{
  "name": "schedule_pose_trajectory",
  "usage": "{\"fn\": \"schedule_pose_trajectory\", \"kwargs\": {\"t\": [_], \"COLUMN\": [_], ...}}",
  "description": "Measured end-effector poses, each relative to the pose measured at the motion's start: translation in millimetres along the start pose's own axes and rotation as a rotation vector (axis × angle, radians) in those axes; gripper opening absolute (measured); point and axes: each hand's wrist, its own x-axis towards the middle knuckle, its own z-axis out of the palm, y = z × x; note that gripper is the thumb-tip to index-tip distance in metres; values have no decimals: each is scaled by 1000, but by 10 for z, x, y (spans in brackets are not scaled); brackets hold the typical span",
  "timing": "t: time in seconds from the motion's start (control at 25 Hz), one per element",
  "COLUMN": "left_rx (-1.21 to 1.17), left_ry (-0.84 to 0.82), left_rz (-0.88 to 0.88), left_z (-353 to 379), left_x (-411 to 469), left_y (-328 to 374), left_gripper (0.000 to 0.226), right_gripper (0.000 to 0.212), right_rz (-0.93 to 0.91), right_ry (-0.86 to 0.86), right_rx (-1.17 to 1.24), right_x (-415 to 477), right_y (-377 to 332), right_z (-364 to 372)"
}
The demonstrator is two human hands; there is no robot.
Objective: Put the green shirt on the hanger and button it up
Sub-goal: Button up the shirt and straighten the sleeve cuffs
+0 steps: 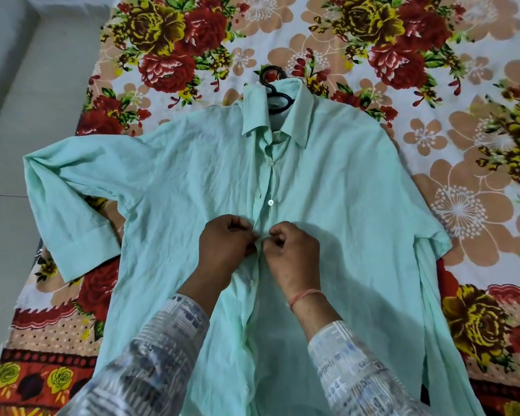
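A pale green shirt (327,205) lies face up on the bed, collar away from me, sleeves spread to both sides. A dark hanger (272,85) sits inside the neck, its hook poking out above the collar. The front edges meet down the middle; one white button (270,202) shows above my hands and another (252,282) below them. My left hand (225,244) pinches the left front edge at mid-chest. My right hand (291,250) pinches the right edge right beside it, fingertips almost touching. The button between them is hidden.
The shirt rests on a flowered bedsheet (433,55) in red, yellow and peach. The bed's left edge (81,115) borders a grey tiled floor (27,85). The left sleeve cuff (84,253) lies near that edge.
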Motion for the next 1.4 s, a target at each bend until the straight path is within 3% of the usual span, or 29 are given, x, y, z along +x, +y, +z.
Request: {"fn": "schedule_pose_trajectory", "kwargs": {"t": [0.12,0.4,0.72,1.08,1.24,1.4], "left_rx": [-126,-151,-204,-208,-182,-108], "left_ry": [-87,-146,-208,-315,-324,-333], "left_rz": [-32,-13,-15,63,63,99], "left_z": [-67,-128,-180,-249,-242,-238], "left_x": [-7,38,82,88,132,150], "left_y": [-28,-89,-100,-125,-129,-148], "left_gripper": [18,18,14,15,17,22], "right_gripper": [11,11,8,7,17,5], "right_rz": [-56,-136,117,152,180,246], "right_ry": [-3,-42,-68,-62,-121,-166], "right_rx": [-92,-282,40,54,113,230], "right_x": [1,4,18,7,28,50], "right_y": [-38,-66,-97,-189,-148,-123], "right_z": [60,90,-15,5,-17,-31]}}
